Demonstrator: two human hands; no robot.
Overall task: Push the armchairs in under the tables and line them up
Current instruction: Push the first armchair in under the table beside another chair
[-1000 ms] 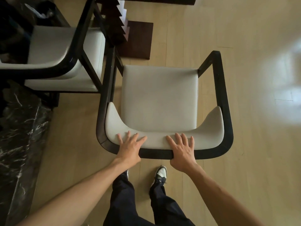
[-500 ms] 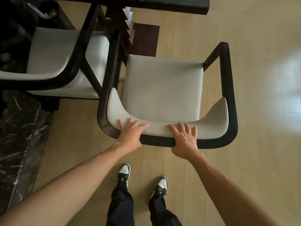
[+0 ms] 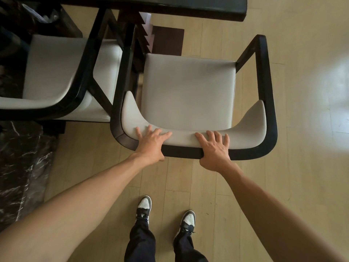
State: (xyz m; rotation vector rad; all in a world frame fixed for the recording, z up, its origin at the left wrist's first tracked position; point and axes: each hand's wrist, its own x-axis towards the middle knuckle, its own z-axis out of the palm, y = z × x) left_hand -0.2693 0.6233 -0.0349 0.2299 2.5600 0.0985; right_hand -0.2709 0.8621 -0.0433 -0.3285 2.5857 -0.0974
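Sneakers (image 3: 144,205) in white and dark tones stand at six o'clock on the pale wooden floor (image 3: 294,176), below dark trouser legs (image 3: 139,242), with both bare forearms reaching up from the bottom corners toward the middle of the view

Left hand (image 3: 151,142) lies over the curved back of the armchair (image 3: 188,91), its fingers spread flat on the cream pad and its thumb down behind the black frame; whether the thumb truly grips the rail I cannot tell. Right hand (image 3: 215,148) sits just beside it at four o'clock from the seat's centre — fingers fanned over the pad, thumb hooked under the dark rail, so it holds the backrest. The two hands are apart, with a bare stretch of rail between them.

That armchair fills the centre, cream seat inside a black wraparound frame, its front edge pointing to twelve o'clock and lying short of the dark surface (image 3: 188,6) that runs across the top of the view. At nine to ten o'clock a second armchair (image 3: 56,72) of the same make stands close against it, the two frames touching or nearly so; part of it lies beneath the dark surface. A black marble slab (image 3: 20,167) with white veins borders the floor at eight o'clock. Between the chairs, toward twelve o'clock, a dark brown panel (image 3: 168,40) lies on the floor — beside it a jagged, saw-toothed dark shape I cannot identify
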